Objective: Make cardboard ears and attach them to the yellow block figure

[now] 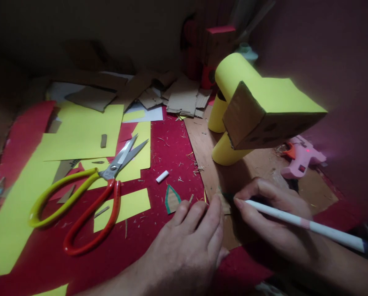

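Observation:
My right hand (273, 209) is closed around a white marker pen (304, 223), its tip pointing left at a small cardboard piece (225, 205). A dark green mark shows near the tip. My left hand (193, 238) presses that piece down with bent fingertips, which hide part of it. Just left of those fingers lies a pointed cardboard cutout (172, 199) edged in green. Above it is a short white cylinder (162, 176), perhaps a pen cap. Scissors (109, 172) with one yellow and one red handle lie with their blades apart at the left.
A yellow paper-covered cardboard figure (288, 96), with tube-like parts and a box, stands on a wooden board (199, 131). Behind my right hand lies a pink glue gun (304, 158), its red light lit. Yellow paper sheets (88, 127) and cardboard scraps (184, 96) cover the left and back.

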### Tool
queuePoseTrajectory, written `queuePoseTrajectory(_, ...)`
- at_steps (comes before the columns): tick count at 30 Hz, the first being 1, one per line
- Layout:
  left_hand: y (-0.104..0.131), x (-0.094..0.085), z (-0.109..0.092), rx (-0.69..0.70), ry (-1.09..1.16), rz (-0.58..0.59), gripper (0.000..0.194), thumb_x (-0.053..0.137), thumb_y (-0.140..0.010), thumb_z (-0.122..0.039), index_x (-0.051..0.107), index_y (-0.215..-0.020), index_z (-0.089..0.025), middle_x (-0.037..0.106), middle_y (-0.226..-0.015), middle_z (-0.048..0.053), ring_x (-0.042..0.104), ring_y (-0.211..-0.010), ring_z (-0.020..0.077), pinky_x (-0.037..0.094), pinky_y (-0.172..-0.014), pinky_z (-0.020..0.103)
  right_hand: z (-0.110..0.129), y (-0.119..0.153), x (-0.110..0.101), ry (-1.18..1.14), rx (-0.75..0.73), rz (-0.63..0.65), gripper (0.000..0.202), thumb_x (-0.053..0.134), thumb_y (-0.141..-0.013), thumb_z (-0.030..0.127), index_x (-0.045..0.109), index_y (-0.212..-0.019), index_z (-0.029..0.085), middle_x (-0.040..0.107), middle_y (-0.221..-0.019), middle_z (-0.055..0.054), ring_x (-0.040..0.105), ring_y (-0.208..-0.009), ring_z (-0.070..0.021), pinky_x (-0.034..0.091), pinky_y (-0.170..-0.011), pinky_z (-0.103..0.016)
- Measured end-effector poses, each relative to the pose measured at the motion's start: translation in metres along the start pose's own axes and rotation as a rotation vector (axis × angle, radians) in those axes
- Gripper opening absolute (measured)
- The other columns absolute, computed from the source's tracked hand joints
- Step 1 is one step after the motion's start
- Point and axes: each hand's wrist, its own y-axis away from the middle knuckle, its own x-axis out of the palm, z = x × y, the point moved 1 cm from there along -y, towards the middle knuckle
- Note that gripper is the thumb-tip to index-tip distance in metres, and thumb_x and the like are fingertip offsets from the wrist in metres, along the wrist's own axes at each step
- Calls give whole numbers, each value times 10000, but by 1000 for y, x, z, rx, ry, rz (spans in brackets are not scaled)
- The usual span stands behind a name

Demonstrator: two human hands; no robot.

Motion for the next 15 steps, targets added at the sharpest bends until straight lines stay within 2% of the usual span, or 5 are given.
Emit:
queuePoseTrajectory(10,0,2,1,-6,6,-25,336,410,-944,-288,563,-1161,-83,552,-1286,131,511,-1031,259,406,-858,412,0,-2,2,20,-1,-33,129,613,-776,150,588,-686,239,613,-552,55,579,-492,-104,454,-483,-212)
queuePoseTrajectory(15,1,2,0,-10,9,-33,330,402,-944,-270,571,-1151,-76,546,-1290,141,515,-1030,263,413,-863,418,-1,-2,2,-21,27,0,94,614,-805,193,600,-724,238,643,-578,54,595,-487,-97,449,-459,-207)
